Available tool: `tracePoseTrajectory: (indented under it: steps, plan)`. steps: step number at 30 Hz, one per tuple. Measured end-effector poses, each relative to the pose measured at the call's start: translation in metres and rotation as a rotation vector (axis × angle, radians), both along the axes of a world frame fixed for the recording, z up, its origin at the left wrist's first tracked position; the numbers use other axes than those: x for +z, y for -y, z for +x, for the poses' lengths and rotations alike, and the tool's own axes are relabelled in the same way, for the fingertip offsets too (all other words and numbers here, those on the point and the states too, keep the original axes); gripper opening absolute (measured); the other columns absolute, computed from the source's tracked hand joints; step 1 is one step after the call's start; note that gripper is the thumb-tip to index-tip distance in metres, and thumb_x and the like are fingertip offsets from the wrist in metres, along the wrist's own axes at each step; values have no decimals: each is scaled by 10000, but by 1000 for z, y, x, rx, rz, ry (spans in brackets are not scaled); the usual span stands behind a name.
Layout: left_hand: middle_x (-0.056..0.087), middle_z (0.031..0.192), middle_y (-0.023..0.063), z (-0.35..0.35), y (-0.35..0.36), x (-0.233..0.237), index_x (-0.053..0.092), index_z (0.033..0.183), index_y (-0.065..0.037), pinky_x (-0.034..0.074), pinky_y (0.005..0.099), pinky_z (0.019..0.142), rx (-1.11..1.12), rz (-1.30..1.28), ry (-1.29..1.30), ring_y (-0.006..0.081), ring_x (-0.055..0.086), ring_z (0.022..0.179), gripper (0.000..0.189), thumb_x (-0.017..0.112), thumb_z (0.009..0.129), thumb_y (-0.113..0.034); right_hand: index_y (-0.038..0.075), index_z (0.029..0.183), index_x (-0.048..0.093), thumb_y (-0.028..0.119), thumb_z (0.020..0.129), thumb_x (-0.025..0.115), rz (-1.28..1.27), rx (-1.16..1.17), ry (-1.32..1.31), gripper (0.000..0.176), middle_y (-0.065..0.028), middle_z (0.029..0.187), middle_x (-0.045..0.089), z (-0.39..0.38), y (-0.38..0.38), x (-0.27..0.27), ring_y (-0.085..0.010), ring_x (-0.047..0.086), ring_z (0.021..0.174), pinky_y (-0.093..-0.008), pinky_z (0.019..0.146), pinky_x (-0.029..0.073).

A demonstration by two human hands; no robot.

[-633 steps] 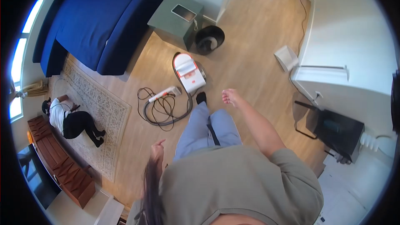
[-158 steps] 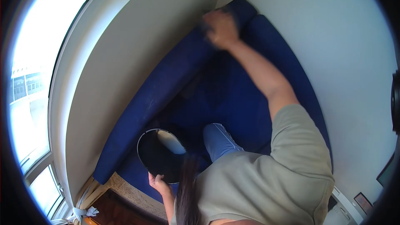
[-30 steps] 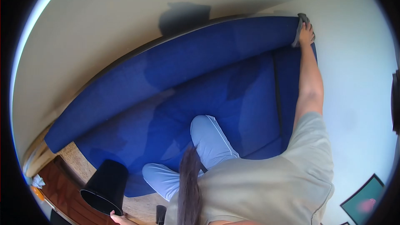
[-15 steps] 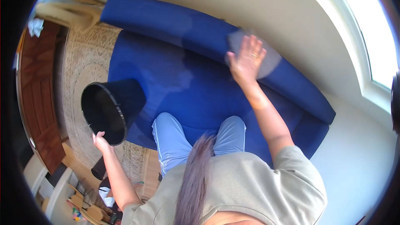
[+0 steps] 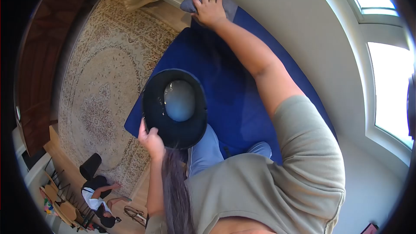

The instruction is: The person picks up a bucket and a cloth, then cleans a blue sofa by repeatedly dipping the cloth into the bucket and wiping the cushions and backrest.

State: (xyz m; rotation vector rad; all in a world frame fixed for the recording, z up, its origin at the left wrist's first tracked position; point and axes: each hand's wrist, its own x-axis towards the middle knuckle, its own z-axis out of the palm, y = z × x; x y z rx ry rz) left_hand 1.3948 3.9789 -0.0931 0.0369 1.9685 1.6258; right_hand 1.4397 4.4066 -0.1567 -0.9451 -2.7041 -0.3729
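Observation:
My right hand (image 5: 209, 8) presses a grey cloth (image 5: 193, 2) flat against the far end of the blue sofa (image 5: 229, 91), arm stretched out over the cushions. My left hand (image 5: 149, 136) grips the rim of a black waste bin (image 5: 173, 132), held up over the sofa's near edge with its open mouth turned toward me. The bin's pale bottom shows inside. My legs in light blue trousers rest against the sofa below the bin.
A patterned beige rug (image 5: 102, 82) covers the floor left of the sofa. A dark wooden unit (image 5: 39, 56) runs along the far left. Another person (image 5: 99, 195) lies on the floor at lower left. A white wall and windows (image 5: 385, 82) stand right of the sofa.
My view has swung along the sofa. My right hand slid the cloth to the sofa's end near the curtain. My left hand brought the bin up so its mouth faces me.

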Motion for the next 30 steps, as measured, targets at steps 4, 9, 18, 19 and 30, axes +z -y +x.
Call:
tracePoseTrajectory:
  steps: [4,9,18,19,30]
  plan:
    - [625,1084,105,1,-9,-14,571,1181,66,444,261,884,-68,17,-149,164,601,964,528,406,683,130,75,1093,592,243,848,569,-535,-57,-436,298,-225,1016,626,-26,-20,42,-386,586,995,-450,855,464]
    - [586,860,72,8,-26,-2,621,1156,-11,460,279,743,-153,-72,-268,172,581,771,549,424,661,121,8,984,608,165,849,595,-870,79,-403,207,-199,881,642,10,71,170,-351,623,822,-386,758,489]
    - [503,784,100,32,-33,1,623,1161,-35,433,314,636,-227,-7,-358,242,513,665,578,419,638,102,90,1231,564,205,783,631,-1162,245,899,468,-176,1152,613,23,238,14,-322,563,1126,-459,930,450]
    - [493,774,102,36,-31,3,623,1162,-36,429,322,629,-235,-21,-351,246,509,660,580,416,638,103,90,1231,564,205,783,631,-1165,246,904,468,-176,1152,613,27,246,-6,-322,563,1126,-459,930,450]
    - [525,806,126,42,-38,5,612,1167,-4,472,340,707,-253,-24,-350,269,565,723,586,403,629,95,93,1151,632,327,868,465,-1392,85,837,403,-169,1222,580,49,310,-22,-346,537,1153,-480,983,388]
